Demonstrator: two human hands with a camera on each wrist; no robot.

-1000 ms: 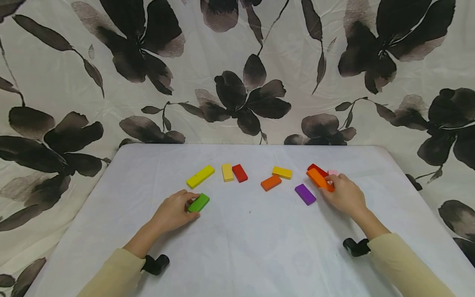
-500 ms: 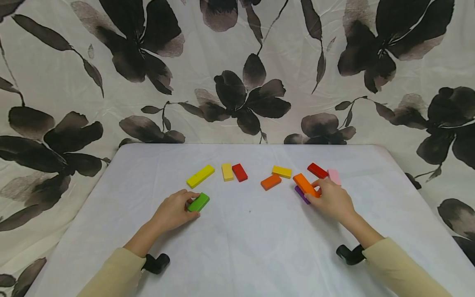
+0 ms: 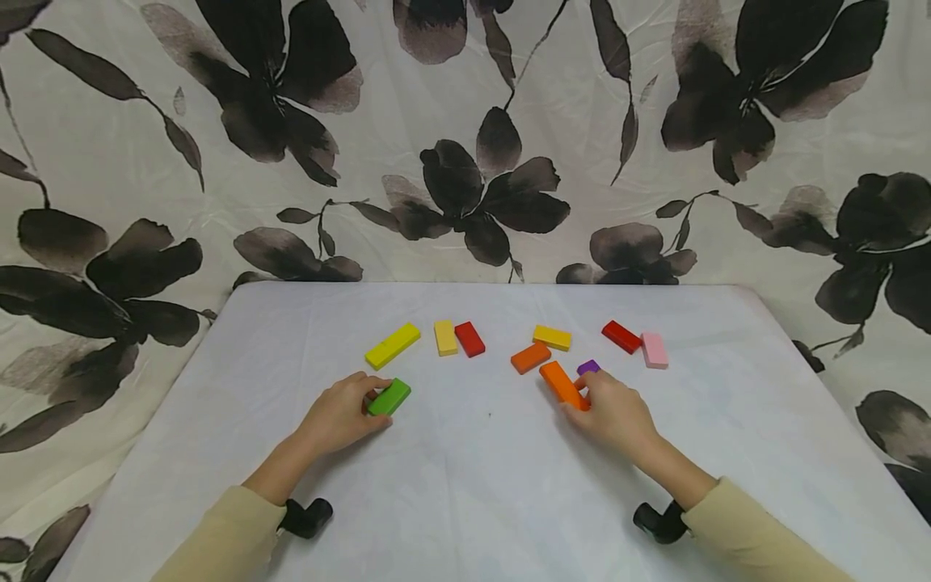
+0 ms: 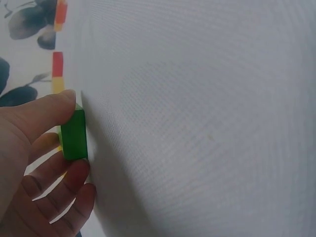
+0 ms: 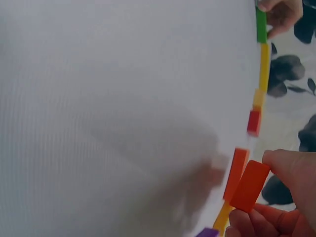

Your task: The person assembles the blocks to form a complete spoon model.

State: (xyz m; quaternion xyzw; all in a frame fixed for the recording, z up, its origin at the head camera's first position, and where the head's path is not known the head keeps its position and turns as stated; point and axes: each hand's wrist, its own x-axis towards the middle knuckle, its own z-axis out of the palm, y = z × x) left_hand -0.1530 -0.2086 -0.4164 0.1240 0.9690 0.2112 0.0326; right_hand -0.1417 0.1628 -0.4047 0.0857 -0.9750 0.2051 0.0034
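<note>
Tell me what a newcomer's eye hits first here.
Probably the dark-flowered backdrop, which fills the upper part of the head view behind the white table. Next, likely the vivid orange block in the right hand, right of the table's middle, and the green block in the left hand, left of it. The pink block also stands out, lying at the right end of the scattered blocks.
</note>
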